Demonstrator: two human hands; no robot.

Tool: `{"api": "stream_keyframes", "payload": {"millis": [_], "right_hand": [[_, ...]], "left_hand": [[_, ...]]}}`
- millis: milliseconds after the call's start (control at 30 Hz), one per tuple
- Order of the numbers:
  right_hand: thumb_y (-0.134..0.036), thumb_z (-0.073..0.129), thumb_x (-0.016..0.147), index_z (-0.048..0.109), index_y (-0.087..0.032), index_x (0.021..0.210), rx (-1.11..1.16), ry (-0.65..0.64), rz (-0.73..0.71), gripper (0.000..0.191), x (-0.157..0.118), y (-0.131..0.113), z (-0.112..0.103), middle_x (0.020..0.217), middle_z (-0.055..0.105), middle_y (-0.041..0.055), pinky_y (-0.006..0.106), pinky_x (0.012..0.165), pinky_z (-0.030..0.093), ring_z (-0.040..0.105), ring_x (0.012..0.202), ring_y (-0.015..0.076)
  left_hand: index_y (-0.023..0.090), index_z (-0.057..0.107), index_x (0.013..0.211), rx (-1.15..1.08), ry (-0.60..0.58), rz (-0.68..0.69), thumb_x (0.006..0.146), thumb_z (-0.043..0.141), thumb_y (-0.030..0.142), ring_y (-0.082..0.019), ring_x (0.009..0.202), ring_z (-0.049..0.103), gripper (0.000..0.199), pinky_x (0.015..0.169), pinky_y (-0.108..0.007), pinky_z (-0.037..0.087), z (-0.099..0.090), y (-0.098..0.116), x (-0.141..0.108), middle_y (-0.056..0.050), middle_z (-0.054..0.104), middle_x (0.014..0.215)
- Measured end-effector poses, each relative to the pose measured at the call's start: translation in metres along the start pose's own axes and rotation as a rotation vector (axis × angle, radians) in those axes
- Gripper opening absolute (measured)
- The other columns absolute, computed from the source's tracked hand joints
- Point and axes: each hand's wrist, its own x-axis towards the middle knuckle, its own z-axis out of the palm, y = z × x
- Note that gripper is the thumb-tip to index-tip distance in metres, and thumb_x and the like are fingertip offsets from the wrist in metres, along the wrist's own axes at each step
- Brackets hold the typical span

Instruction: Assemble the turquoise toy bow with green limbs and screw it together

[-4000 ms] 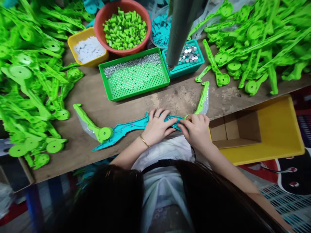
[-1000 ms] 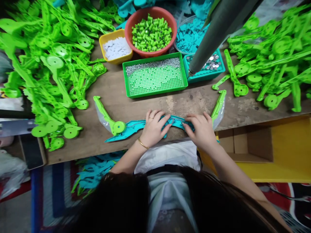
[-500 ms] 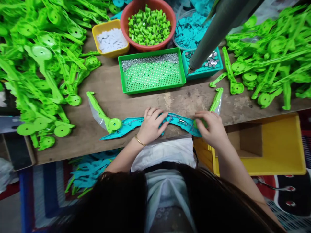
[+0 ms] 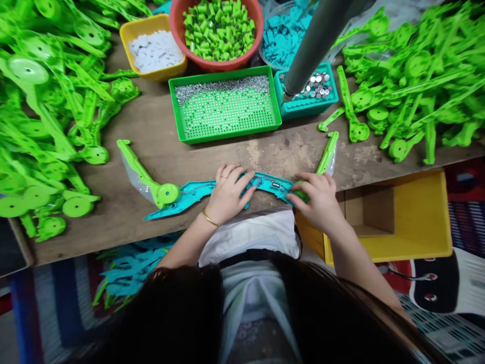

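A curved blue plastic piece (image 4: pixel 195 191) lies along the front of the wooden table, with thin wires and a small metal part in it. At its left end sits a green arm (image 4: pixel 141 169) with a round hub and a clear film. Another green arm (image 4: pixel 328 154) rises from its right end, its hub mostly covered by my right hand (image 4: pixel 316 198). My left hand (image 4: pixel 230 192) grips the middle of the blue piece, thumb and fingers around it. My right thumb and fingers are on the right end, at the hub.
A green tray (image 4: pixel 225 134) of screws stands behind the blue piece, beside a teal box (image 4: pixel 308 107) of metal discs. Behind are a yellow bowl (image 4: pixel 157 75) and a red bowl (image 4: pixel 220 64). Green parts are heaped at both sides. A dark pole (image 4: pixel 314 45) slants over the teal box.
The view has shifted, so the table items appear farther left. My right fingers have moved slightly at the hub; my left hand keeps its place on the blue piece.
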Motion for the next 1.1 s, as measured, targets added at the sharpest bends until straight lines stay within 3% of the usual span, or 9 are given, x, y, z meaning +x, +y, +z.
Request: {"api": "stream_keyframes", "payload": {"millis": [267, 433, 567, 800, 967, 1100], "right_hand": [[-0.029, 0.059, 0.087, 0.062, -0.024, 0.097, -0.099, -0.057, 0.008, 0.012, 0.003, -0.001, 0.009, 0.118, 0.065, 0.0060, 0.055, 0.108, 0.022, 0.054, 0.112, 0.0266], [-0.034, 0.054, 0.091, 0.061, -0.025, 0.103, 0.084, -0.051, 0.029, 0.017, 0.003, 0.004, -0.006, 0.119, 0.066, 0.0062, 0.051, 0.111, 0.023, 0.057, 0.113, 0.0236], [-0.040, 0.054, 0.091, 0.064, -0.026, 0.093, 0.131, -0.063, 0.010, 0.017, -0.002, 0.007, -0.017, 0.123, 0.064, 0.0049, 0.052, 0.112, 0.022, 0.056, 0.118, 0.0240], [-0.034, 0.059, 0.085, 0.058, -0.025, 0.113, -0.029, -0.114, 0.015, 0.030, 0.004, 0.008, -0.004, 0.125, 0.061, 0.0082, 0.056, 0.111, 0.022, 0.051, 0.119, 0.0278], [-0.022, 0.054, 0.082, 0.057, -0.021, 0.113, -0.156, -0.173, -0.009, 0.031, 0.017, -0.002, -0.002, 0.125, 0.061, 0.0105, 0.060, 0.111, 0.019, 0.048, 0.118, 0.0305], [-0.019, 0.051, 0.085, 0.058, -0.019, 0.111, -0.219, -0.109, -0.092, 0.027, 0.018, -0.006, -0.002, 0.127, 0.060, 0.0102, 0.055, 0.113, 0.020, 0.047, 0.118, 0.0277]], "left_hand": [[0.021, 0.065, 0.117, 0.022, -0.007, -0.011, 0.094, 0.050, 0.036, -0.027, 0.121, 0.051, 0.031, 0.111, -0.050, 0.031, 0.000, -0.001, 0.001, -0.010, 0.065, 0.117], [0.020, 0.065, 0.117, 0.017, -0.013, -0.011, 0.094, 0.050, 0.036, -0.027, 0.120, 0.051, 0.032, 0.111, -0.050, 0.031, 0.000, -0.001, 0.002, -0.011, 0.064, 0.117], [0.019, 0.065, 0.117, 0.031, -0.007, -0.001, 0.095, 0.050, 0.037, -0.027, 0.120, 0.051, 0.032, 0.110, -0.050, 0.032, 0.000, -0.001, 0.002, -0.011, 0.064, 0.117], [0.020, 0.065, 0.117, 0.042, -0.012, 0.001, 0.095, 0.050, 0.037, -0.026, 0.119, 0.051, 0.032, 0.110, -0.049, 0.032, -0.001, -0.001, 0.002, -0.010, 0.064, 0.117], [0.019, 0.066, 0.115, 0.041, 0.002, -0.001, 0.094, 0.050, 0.036, -0.027, 0.119, 0.052, 0.031, 0.110, -0.049, 0.033, -0.001, -0.001, 0.002, -0.010, 0.065, 0.116], [0.019, 0.065, 0.116, 0.048, 0.017, 0.011, 0.094, 0.051, 0.035, -0.027, 0.117, 0.053, 0.031, 0.109, -0.049, 0.035, 0.000, -0.002, 0.002, -0.010, 0.066, 0.115]]}}
